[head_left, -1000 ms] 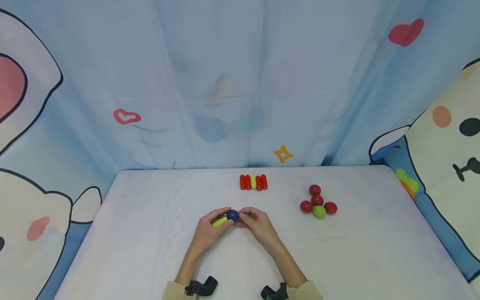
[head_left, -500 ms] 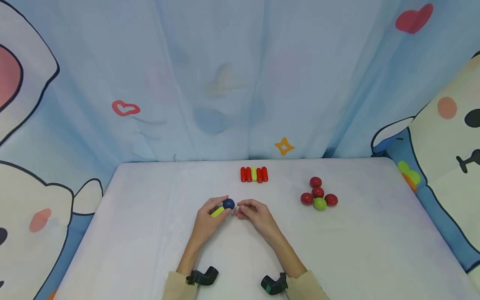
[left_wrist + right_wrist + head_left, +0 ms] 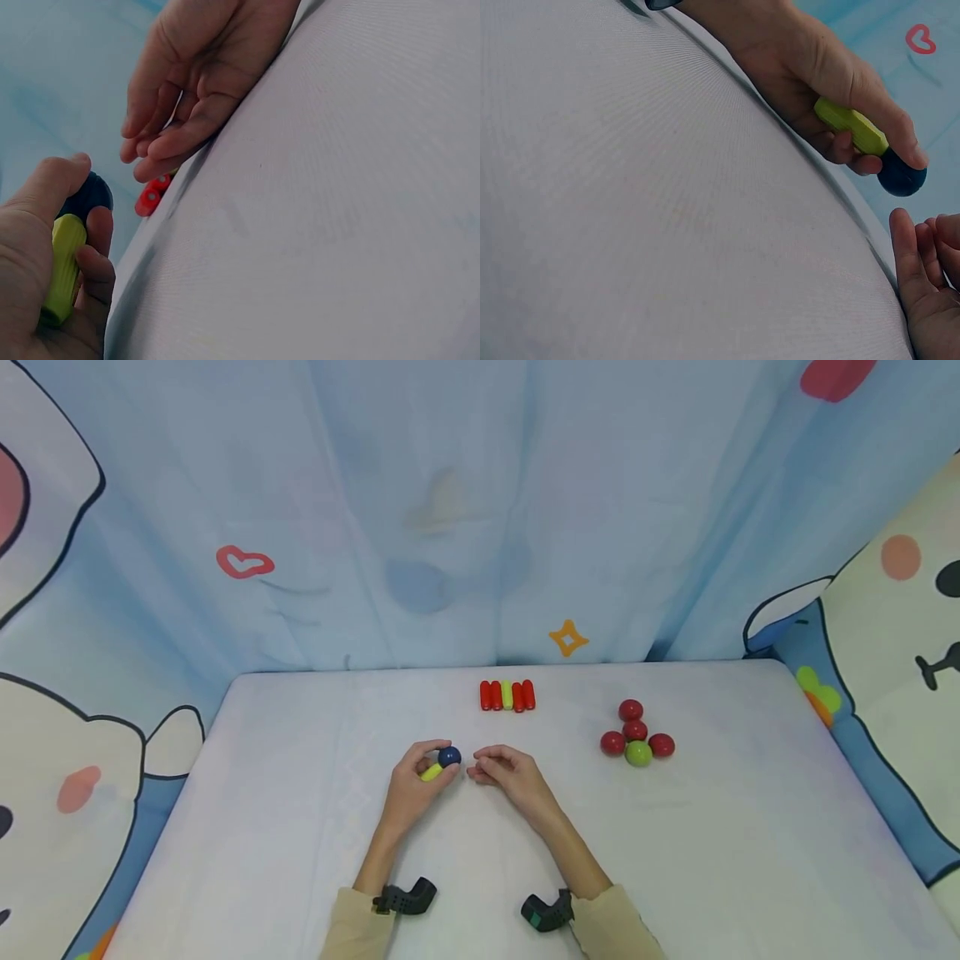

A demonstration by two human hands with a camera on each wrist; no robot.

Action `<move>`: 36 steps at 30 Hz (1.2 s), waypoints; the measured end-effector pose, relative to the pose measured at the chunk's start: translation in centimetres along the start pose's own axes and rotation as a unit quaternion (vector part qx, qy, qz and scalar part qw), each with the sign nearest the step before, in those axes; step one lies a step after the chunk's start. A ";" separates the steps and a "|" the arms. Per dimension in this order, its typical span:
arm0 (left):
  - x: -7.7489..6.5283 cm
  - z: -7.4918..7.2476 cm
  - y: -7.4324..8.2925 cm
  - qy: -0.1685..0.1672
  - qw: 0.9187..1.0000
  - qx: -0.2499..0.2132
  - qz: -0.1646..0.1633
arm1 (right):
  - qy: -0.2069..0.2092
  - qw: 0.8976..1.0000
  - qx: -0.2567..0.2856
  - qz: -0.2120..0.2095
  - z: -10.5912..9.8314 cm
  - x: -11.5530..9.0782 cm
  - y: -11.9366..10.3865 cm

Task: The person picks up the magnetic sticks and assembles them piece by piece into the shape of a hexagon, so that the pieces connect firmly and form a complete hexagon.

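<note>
The left hand [image 3: 407,778] pinches a dark-blue ball [image 3: 450,757] in its grip, a yellow-green stick [image 3: 431,772] against the ball within the hand. Just beside, the right hand [image 3: 516,782] is relaxed, loosely bent. Beyond, on the worktop [image 3: 750,827], lie a stick row [image 3: 507,696] and clustered balls [image 3: 634,731].

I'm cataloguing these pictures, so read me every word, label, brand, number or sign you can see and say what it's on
No words, labels, brands or numbers can be read in any view.
Curtain: printed drawings, including a heart outline and an orange star; no visible lettering.
Blue ball, yellow stick: no visible marking.
Right wrist device: green patch, too small to make out.
</note>
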State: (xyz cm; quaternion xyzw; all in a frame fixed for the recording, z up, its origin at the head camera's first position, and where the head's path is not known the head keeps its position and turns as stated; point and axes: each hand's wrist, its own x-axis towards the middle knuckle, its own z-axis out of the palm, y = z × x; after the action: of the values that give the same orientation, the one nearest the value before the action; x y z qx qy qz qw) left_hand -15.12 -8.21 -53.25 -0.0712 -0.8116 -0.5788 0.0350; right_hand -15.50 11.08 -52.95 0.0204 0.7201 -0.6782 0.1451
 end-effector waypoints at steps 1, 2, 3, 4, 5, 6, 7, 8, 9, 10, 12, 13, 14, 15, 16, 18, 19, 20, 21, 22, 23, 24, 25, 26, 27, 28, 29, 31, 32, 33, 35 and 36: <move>0.0 0.0 0.0 0.000 1.000 -0.001 -0.004 | 0.001 1.000 0.000 0.002 0.0 0.0 0.0; 0.0 0.0 0.1 0.000 1.000 -0.002 -0.008 | 0.002 1.000 0.000 0.004 0.0 0.0 -0.1; -0.1 0.0 0.1 0.000 1.000 -0.004 -0.009 | 0.002 1.000 0.001 0.007 0.0 -0.1 -0.1; -0.1 0.0 0.1 -0.001 1.000 -0.004 -0.012 | 0.003 1.000 0.001 0.010 0.0 -0.1 -0.2; 0.0 0.0 0.2 -0.001 1.000 -0.005 -0.011 | 0.003 1.000 0.001 0.010 0.0 -0.1 -0.2; 0.0 0.0 0.2 -0.001 1.000 -0.005 -0.009 | 0.003 1.000 0.001 0.009 0.0 -0.1 -0.3; 0.0 0.0 0.2 0.000 1.000 -0.005 -0.008 | 0.002 1.000 0.000 0.005 0.1 -0.1 -0.3; 0.0 0.0 0.2 0.001 1.000 -0.005 -0.007 | 0.002 1.000 0.000 0.003 0.0 -0.1 -0.3; 0.1 0.0 0.1 0.003 1.000 -0.008 -0.004 | 0.002 1.000 -0.001 0.002 0.0 -0.1 -0.4; 0.1 0.1 0.1 0.006 1.000 -0.009 -0.003 | 0.002 1.000 -0.001 0.001 0.0 -0.1 -0.4; 0.2 0.1 0.1 0.011 1.000 -0.017 -0.001 | 0.001 1.000 -0.001 -0.002 0.0 -0.1 -0.4; 0.2 0.1 0.2 0.013 1.000 -0.020 0.000 | 0.001 1.000 -0.002 -0.005 0.0 -0.1 -0.4; 0.3 0.1 0.2 0.015 1.000 -0.021 0.002 | 0.001 1.000 0.000 -0.002 -0.1 -0.1 -0.4; 0.3 0.2 0.2 0.016 1.000 -0.021 0.004 | 0.000 1.000 0.002 -0.002 -0.1 0.0 -0.4; 0.3 0.2 0.2 0.017 1.000 -0.018 0.005 | -0.001 1.000 0.003 -0.002 -0.1 0.0 -0.3; 0.3 0.2 0.2 0.016 1.000 -0.013 0.008 | -0.003 1.000 0.005 0.001 -0.1 0.0 -0.3; 0.2 0.2 0.2 0.016 1.000 -0.011 0.009 | -0.004 1.000 0.006 0.001 -0.1 0.1 -0.2; 0.2 0.2 0.2 0.016 1.000 -0.007 0.010 | -0.005 1.000 0.008 0.005 -0.1 0.1 -0.2; 0.2 0.2 0.2 0.016 1.000 -0.004 0.010 | -0.005 1.000 0.008 0.005 -0.1 0.1 -0.1; 0.2 0.2 0.2 0.016 1.000 -0.001 0.013 | -0.005 1.000 0.007 0.004 -0.1 0.1 -0.1; 0.3 0.1 0.2 0.018 1.000 0.002 0.016 | -0.005 1.000 0.008 0.004 -0.1 0.1 -0.2; 0.3 0.1 0.2 0.020 1.000 0.006 0.021 | -0.004 1.000 0.008 0.004 -0.1 0.1 -0.2; 0.3 0.1 0.1 0.024 0.999 0.010 0.029 | -0.004 1.000 0.008 0.003 -0.1 0.1 -0.2; 0.3 0.1 0.1 0.029 0.999 0.013 0.035 | -0.004 1.000 0.009 0.002 -0.1 0.0 -0.3; 0.3 0.0 0.6 0.034 0.999 0.015 0.038 | -0.004 1.000 0.009 0.001 -0.1 0.0 -0.4; 0.3 0.0 0.6 0.039 0.998 0.018 0.042 | -0.006 1.000 0.009 -0.001 -0.1 0.0 -0.4; 0.3 0.0 0.6 0.045 0.998 0.022 0.045 | -0.006 1.000 0.010 0.001 -0.1 0.0 -0.5; 0.3 -0.1 0.5 0.056 0.997 0.025 0.048 | -0.007 1.000 0.012 0.001 -0.1 0.1 -0.6; 0.3 -0.1 0.6 0.060 0.997 0.026 0.049 | -0.007 1.000 0.013 0.002 -0.1 0.1 -0.7; 0.3 -0.1 0.6 0.063 0.996 0.028 0.052 | -0.007 1.000 0.013 0.003 -0.1 0.1 -0.7; 0.3 -0.1 0.0 0.070 0.995 0.035 0.064 | -0.005 1.000 0.014 0.004 -0.1 0.2 -0.9; 0.3 -0.1 -0.1 0.073 0.994 0.038 0.069 | -0.005 1.000 0.012 0.001 -0.2 0.2 -1.0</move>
State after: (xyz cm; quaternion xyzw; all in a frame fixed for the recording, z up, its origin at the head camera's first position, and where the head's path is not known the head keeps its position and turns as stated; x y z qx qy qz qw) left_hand -15.45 -8.30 -53.24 -0.0833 -0.8212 -0.5477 0.1370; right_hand -15.95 11.14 -51.98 0.0195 0.7109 -0.6870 0.1493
